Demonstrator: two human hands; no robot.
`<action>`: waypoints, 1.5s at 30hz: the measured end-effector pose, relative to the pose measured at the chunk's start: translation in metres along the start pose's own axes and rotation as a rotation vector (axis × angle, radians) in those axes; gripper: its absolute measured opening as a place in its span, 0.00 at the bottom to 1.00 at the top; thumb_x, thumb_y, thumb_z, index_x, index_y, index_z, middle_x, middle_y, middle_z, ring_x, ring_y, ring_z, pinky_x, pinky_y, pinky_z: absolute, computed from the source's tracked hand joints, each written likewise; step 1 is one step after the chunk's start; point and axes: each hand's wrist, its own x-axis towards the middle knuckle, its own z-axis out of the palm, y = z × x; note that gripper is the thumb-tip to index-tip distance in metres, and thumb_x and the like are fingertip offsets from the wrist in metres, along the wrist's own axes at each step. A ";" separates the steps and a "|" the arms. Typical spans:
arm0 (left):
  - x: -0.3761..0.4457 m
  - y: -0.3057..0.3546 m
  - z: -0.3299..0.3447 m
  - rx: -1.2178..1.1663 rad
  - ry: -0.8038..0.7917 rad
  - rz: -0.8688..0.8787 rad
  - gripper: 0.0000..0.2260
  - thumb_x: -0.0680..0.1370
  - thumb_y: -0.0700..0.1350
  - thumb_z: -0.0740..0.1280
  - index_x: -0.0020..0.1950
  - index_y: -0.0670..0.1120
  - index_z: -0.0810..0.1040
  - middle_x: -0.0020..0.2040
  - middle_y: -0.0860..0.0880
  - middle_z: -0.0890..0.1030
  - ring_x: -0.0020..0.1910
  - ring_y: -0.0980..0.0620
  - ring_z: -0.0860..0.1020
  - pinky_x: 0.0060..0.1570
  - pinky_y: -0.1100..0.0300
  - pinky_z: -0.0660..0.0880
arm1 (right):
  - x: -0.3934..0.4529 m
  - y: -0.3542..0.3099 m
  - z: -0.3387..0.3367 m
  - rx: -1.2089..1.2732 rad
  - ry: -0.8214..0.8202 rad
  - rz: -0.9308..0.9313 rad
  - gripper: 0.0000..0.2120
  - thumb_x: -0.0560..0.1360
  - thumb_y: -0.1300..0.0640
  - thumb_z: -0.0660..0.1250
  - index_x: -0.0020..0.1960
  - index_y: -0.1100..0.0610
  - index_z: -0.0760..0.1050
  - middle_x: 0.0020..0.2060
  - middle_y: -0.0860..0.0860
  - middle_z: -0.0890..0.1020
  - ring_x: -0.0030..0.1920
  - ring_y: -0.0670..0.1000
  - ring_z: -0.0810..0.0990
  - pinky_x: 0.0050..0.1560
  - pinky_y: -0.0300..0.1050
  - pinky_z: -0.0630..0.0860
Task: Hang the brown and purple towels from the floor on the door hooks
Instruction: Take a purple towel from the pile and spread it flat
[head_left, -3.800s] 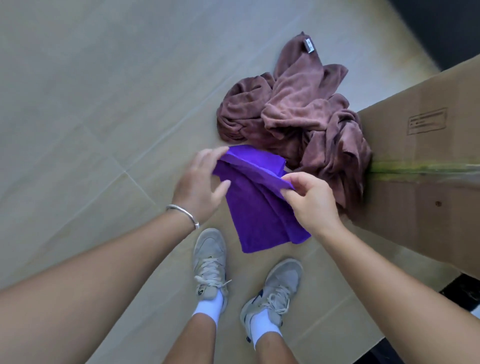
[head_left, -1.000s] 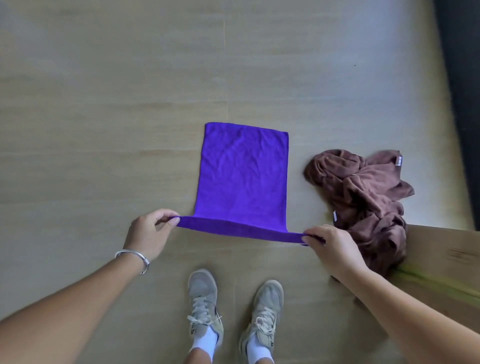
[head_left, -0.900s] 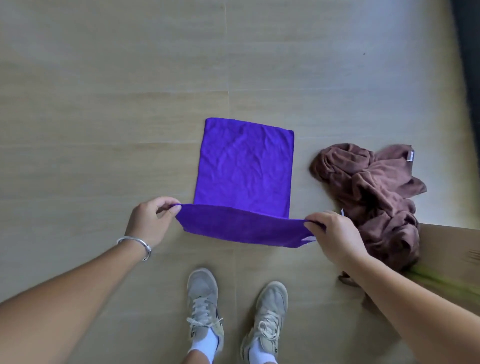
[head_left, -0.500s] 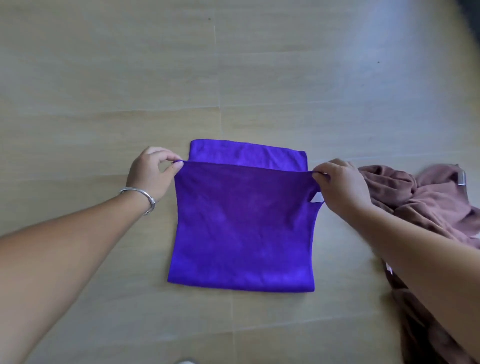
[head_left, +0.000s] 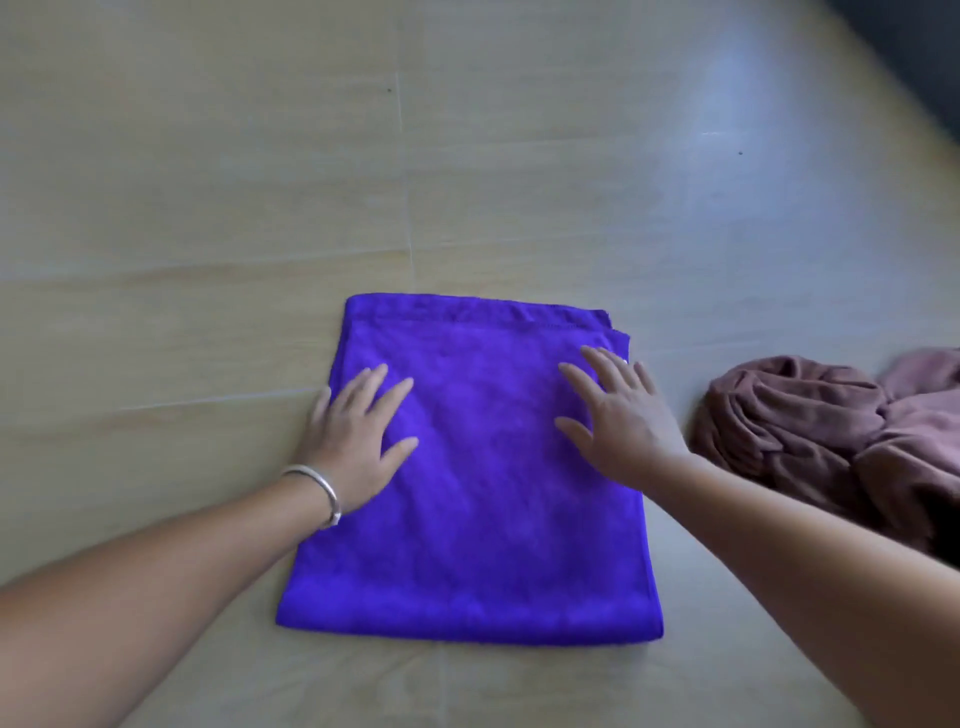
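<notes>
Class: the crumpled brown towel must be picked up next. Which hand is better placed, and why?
Right. The right hand lies flat on the folded purple towel at its edge nearest the crumpled brown towel; the left hand rests at the far edge.

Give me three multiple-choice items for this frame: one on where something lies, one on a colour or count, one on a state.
1. Where does the crumpled brown towel lie relative to the folded purple towel?
A. On top of it
B. To its right on the floor, apart from it
C. Under it

2. What is worn on the left wrist?
A. A silver bangle
B. A black watch
C. Nothing

3. How do the hands meet the purple towel?
A. Both pinch its corners
B. One lifts it off the floor
C. Both lie flat on it with fingers spread

Answers:
1 B: bare wood-look floor shows between the two towels.
2 A: a silver band circles that wrist.
3 C: the left hand and right hand lie flat on the cloth, fingers straight.
</notes>
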 end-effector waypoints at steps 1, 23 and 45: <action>-0.016 0.002 0.008 0.049 -0.088 0.009 0.32 0.77 0.63 0.58 0.78 0.57 0.52 0.79 0.49 0.49 0.78 0.50 0.48 0.73 0.46 0.48 | -0.010 -0.003 0.002 -0.021 -0.050 -0.010 0.33 0.76 0.35 0.56 0.77 0.46 0.55 0.77 0.52 0.54 0.77 0.53 0.50 0.75 0.56 0.47; -0.014 -0.007 -0.050 -0.029 -0.286 0.041 0.17 0.78 0.54 0.65 0.66 0.53 0.73 0.61 0.53 0.74 0.61 0.52 0.73 0.58 0.60 0.69 | -0.057 0.012 -0.034 0.003 -0.224 -0.095 0.20 0.75 0.44 0.64 0.65 0.49 0.71 0.63 0.48 0.73 0.66 0.52 0.71 0.59 0.46 0.71; 0.012 -0.047 -0.029 -0.299 -0.176 -0.063 0.05 0.77 0.45 0.68 0.41 0.51 0.76 0.41 0.54 0.79 0.42 0.52 0.77 0.44 0.57 0.73 | -0.034 0.035 0.008 0.434 0.033 0.310 0.12 0.69 0.52 0.75 0.35 0.46 0.71 0.35 0.45 0.75 0.37 0.47 0.74 0.38 0.48 0.72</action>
